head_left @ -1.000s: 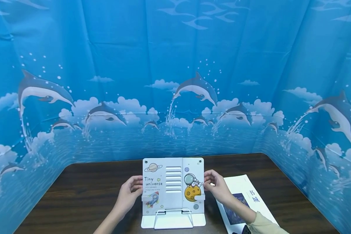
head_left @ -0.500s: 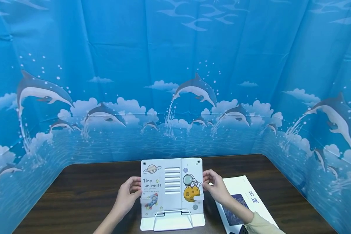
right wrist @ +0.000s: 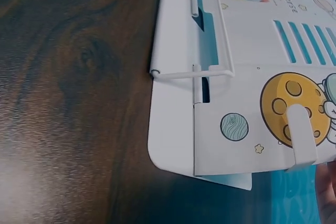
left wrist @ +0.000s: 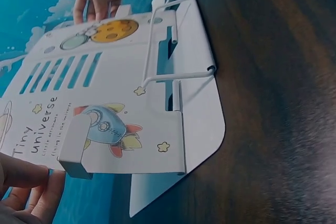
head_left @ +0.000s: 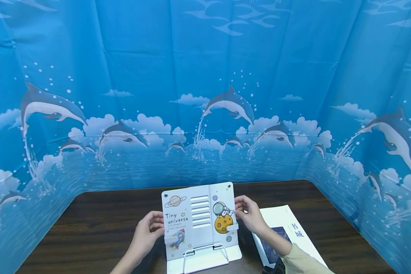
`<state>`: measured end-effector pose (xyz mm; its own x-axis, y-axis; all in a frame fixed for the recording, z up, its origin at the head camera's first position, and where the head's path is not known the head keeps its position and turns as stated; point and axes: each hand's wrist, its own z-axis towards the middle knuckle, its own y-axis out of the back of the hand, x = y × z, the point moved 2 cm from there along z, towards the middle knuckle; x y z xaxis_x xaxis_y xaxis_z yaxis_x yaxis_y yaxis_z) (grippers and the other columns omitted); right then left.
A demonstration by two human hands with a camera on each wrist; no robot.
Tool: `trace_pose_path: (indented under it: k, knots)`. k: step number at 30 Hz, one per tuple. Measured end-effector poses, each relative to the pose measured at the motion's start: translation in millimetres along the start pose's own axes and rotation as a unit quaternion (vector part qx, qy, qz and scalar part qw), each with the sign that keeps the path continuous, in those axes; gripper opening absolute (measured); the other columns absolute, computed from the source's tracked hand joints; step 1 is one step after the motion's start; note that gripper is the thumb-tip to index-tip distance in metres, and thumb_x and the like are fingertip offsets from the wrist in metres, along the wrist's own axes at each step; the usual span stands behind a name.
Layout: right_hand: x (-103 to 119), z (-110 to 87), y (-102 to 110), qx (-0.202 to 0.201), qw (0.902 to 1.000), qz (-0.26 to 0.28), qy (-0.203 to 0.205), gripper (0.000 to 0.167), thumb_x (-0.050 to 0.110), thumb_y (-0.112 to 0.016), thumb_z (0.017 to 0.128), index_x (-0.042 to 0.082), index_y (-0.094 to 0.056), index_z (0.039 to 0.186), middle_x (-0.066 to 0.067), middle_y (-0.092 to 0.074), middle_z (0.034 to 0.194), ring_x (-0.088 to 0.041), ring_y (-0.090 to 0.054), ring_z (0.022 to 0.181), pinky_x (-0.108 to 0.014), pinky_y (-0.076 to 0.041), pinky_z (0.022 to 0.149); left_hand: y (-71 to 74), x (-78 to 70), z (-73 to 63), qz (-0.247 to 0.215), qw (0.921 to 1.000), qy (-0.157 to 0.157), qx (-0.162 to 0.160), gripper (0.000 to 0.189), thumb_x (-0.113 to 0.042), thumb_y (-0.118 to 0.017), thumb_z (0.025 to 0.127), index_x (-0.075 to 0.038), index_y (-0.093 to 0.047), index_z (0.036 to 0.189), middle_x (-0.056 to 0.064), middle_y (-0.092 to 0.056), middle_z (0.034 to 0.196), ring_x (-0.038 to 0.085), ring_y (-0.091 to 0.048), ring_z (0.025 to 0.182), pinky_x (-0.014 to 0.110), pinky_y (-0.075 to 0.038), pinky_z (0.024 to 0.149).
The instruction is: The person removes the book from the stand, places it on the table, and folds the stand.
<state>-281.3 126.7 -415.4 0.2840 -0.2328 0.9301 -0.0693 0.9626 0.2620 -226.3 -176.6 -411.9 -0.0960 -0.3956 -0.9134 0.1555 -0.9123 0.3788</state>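
Observation:
A white book stand (head_left: pixel 205 238) stands at the front middle of the table in the head view, turned slightly. Its upright plate bears a planet, a rocket, an astronaut and the words "Tiny universe". My left hand (head_left: pixel 144 235) grips the plate's left edge, and my right hand (head_left: pixel 252 216) holds the right edge. Up close in the left wrist view, the left fingers (left wrist: pixel 50 195) lie by the plate's edge near a white page clip (left wrist: pixel 76 145). A wire bracket (right wrist: pixel 228 40) juts out at the stand's foot. The right hand is mostly cut off in its own wrist view.
A white book (head_left: pixel 303 232) with a dark blue picture on its cover lies under the right forearm. The dark wooden table (head_left: pixel 89 228) ends at a blue dolphin curtain (head_left: pixel 140 76) behind and at the sides.
The book stand has turned: its left side came nearer to me and its right side went farther off. Both hands moved along with its edges. The book stays put.

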Motion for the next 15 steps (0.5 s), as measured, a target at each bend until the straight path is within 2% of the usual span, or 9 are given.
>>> trace_pose_path:
  k: [6, 15]
  knots:
    - [-2, 7.4, -3, -0.001, 0.9999, 0.008, 0.006, 0.026, -0.017, -0.053, 0.078, -0.006, -0.055, 0.102, -0.014, -0.057, 0.084, -0.019, -0.054, 0.072, -0.04, -0.053, 0.065, 0.6, 0.3, -7.9, -0.014, 0.9999, 0.009, 0.003, 0.033, 0.016, -0.058, 0.075, 0.005, -0.052, 0.106, 0.01, -0.06, 0.092, 0.019, -0.058, 0.082, 0.024, -0.051, 0.065]
    - [-4, 15.9, -8, -0.01, 0.9998, 0.016, -0.004, 0.027, -0.016, -0.054, 0.079, -0.005, -0.057, 0.104, -0.013, -0.058, 0.085, -0.021, -0.055, 0.074, -0.032, -0.053, 0.065, -0.9, 2.7, -16.8, -0.037, 0.9992, 0.016, -0.004, 0.033, 0.016, -0.06, 0.072, 0.006, -0.052, 0.103, 0.01, -0.061, 0.09, 0.016, -0.058, 0.078, 0.023, -0.05, 0.065]
